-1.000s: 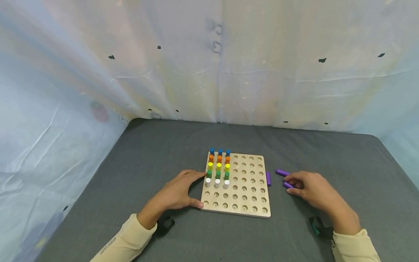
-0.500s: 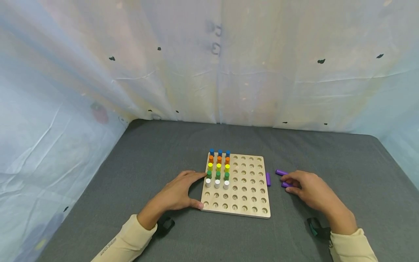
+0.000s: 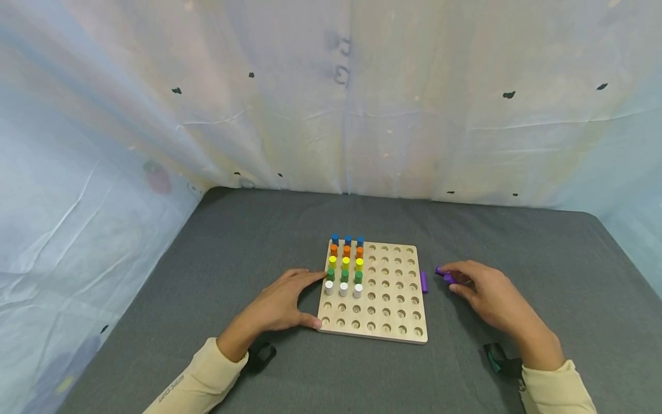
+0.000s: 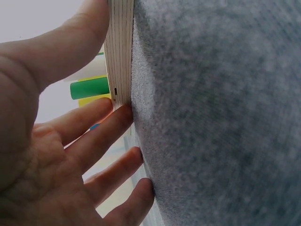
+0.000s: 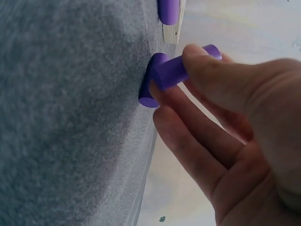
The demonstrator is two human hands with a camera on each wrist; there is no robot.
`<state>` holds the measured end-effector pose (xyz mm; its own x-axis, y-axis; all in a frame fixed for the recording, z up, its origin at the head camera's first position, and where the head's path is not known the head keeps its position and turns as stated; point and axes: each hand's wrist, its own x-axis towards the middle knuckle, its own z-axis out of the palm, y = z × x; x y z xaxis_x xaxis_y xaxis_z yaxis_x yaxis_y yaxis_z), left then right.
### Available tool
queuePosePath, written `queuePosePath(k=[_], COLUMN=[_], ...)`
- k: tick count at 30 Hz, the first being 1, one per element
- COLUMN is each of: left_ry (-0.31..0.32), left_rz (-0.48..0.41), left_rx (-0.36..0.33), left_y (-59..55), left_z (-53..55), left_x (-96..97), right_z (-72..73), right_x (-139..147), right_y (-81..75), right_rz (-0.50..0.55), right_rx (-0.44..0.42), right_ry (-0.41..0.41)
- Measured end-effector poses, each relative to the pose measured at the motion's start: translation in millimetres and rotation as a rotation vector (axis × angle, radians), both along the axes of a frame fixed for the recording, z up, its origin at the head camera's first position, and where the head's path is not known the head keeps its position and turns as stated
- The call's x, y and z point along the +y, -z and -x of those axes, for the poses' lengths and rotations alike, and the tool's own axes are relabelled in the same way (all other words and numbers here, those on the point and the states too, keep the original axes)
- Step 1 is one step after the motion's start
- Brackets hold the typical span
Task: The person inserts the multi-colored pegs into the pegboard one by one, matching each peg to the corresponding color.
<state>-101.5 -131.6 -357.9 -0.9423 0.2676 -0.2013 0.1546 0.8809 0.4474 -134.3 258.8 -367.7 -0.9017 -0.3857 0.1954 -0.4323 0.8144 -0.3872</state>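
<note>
My right hand (image 3: 488, 293) pinches a purple peg (image 5: 171, 74) between thumb and fingers, right of the board. A second purple peg (image 5: 149, 89) lies on the cloth just behind the held one, partly covered by it and the fingers. Against the right edge of the wooden pegboard (image 3: 364, 317) lies a third purple peg (image 3: 424, 282). My left hand (image 3: 276, 302) rests at the board's left side, thumb at the near corner and fingertips at the edge. Upright pegs fill rows of three on the left: blue (image 3: 348, 240), orange (image 3: 346, 252), yellow (image 3: 346, 263), green (image 3: 345, 276), white (image 3: 343, 290).
Bare holes cover the right side and front rows of the board. Dark grey cloth (image 3: 258, 224) covers the table, and pale printed sheeting (image 3: 393, 115) hangs behind it and on the sides.
The right hand has shifted slightly left and away from the body, with its purple peg now over the second peg. The left hand and the board have stayed put.
</note>
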Motion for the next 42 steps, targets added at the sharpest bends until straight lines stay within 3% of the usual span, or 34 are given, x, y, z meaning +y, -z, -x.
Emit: queuePosePath(k=[11, 22, 27, 34, 42], left_ry=[-0.03, -0.024, -0.019, -0.02, -0.024], left_rz=[0.006, -0.015, -0.019, -0.031, -0.048], left_rx=[0.002, 0.004, 0.0, 0.0, -0.004], left_y=[-0.3, -2.0, -2.0, -0.7, 0.1], left_z=[2.2, 2.0, 2.6, 2.4, 1.5], left_x=[0.8, 0.3, -0.1, -1.5, -1.6], right_z=[0.0, 0.3, -0.2, -3.3, -8.9], right_x=[-2, -3, -3, -18, -49], right_y=[-3.0, -0.9, -1.6, -16.2, -29.3], right_rz=[0.026, 0.016, 0.022, 0.049, 0.107], right_rx=[0.025, -0.036, -0.017, -0.01, -0.038], right_ry=[0.021, 0.034, 0.038, 0.023, -0.066])
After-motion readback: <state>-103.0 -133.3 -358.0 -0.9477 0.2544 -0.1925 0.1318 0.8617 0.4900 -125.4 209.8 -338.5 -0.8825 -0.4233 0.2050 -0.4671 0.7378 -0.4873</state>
